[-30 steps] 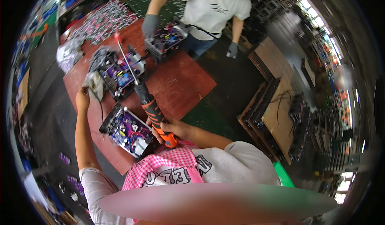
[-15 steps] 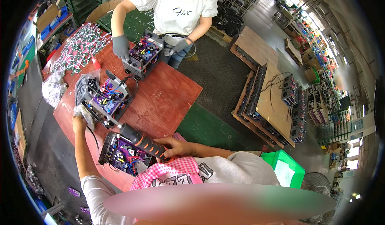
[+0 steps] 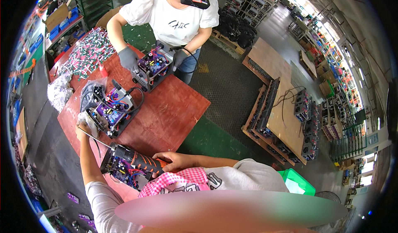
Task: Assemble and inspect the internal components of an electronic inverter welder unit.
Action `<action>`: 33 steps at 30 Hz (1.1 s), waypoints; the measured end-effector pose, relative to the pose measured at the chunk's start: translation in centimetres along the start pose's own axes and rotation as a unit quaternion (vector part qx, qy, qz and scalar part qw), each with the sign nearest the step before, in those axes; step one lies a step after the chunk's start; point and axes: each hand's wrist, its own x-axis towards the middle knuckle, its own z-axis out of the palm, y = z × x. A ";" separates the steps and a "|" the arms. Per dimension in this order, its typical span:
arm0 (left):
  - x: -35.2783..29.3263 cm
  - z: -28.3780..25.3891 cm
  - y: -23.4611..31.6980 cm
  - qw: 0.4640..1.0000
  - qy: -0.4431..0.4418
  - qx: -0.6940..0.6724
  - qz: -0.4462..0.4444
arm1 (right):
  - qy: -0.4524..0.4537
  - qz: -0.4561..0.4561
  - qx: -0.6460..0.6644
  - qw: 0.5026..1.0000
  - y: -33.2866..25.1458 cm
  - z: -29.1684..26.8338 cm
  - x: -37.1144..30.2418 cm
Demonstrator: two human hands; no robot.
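My right hand [image 3: 176, 161] is wrapped round the rear of a black-and-orange power screwdriver [image 3: 141, 161]. Its long thin bit points left, the tip close to my left hand [image 3: 82, 132]. The left fingers are bunched at a clear plastic bag [image 3: 89, 121]; whatever they pinch is too small to make out. Beneath the screwdriver lies an open electronic unit [image 3: 120, 170] with a purple circuit board and coloured wires, partly covered by the tool. Just beyond the bag sits a second open unit [image 3: 114, 104] with a black cable looped over it.
Across the red table [image 3: 178, 108], a co-worker's gloved hands hold a third unit [image 3: 155, 65]. A red bottle [image 3: 103, 70] stands near a pile of small white-and-green parts [image 3: 89, 52]. To the right are stacked boards [image 3: 282, 112] bearing units, and a green bin [image 3: 296, 183].
The screwdriver has swung left and its bit has come to my left hand. My right hand moved slightly left with it. The co-worker's hands and unit have shifted slightly.
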 end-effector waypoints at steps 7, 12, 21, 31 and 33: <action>2.7 0.1 -3.5 0.990 0.099 -0.099 0.004 | 0.055 -0.021 0.132 0.989 -2.2 -0.1 -2.2; 2.5 -1.3 -3.8 0.841 0.054 -0.523 -0.128 | 0.039 -0.018 -0.081 0.996 -5.4 -2.0 -2.6; -12.8 -11.2 1.1 0.643 0.015 -0.763 -0.066 | 0.173 0.032 -0.190 0.966 -3.2 -0.8 -2.3; -25.6 -11.5 -0.4 0.521 -0.030 -0.851 -0.058 | 0.091 0.038 0.033 0.995 0.4 4.7 -2.9; -27.1 -11.6 0.1 0.542 -0.047 -0.835 -0.079 | 0.109 0.031 0.078 0.990 1.3 5.5 -2.4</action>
